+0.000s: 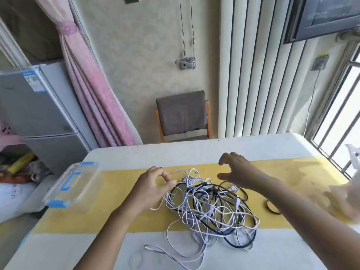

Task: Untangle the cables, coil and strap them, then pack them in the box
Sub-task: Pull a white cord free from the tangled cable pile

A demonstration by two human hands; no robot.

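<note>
Pinching a thin white strand between thumb and forefinger, the left hand [153,184] sits at the upper left edge of the cables [212,207]. The right hand [237,172] hovers over the heap's far side, fingers spread wide and holding nothing. The cables lie in one loose knot of white and black loops, a few plugs showing, mid-worktop [194,152] across a yellow strip [116,211]. A dark band [272,207] lies to their right. The clear box [74,184], with blue latches, sits at the left edge.
</note>
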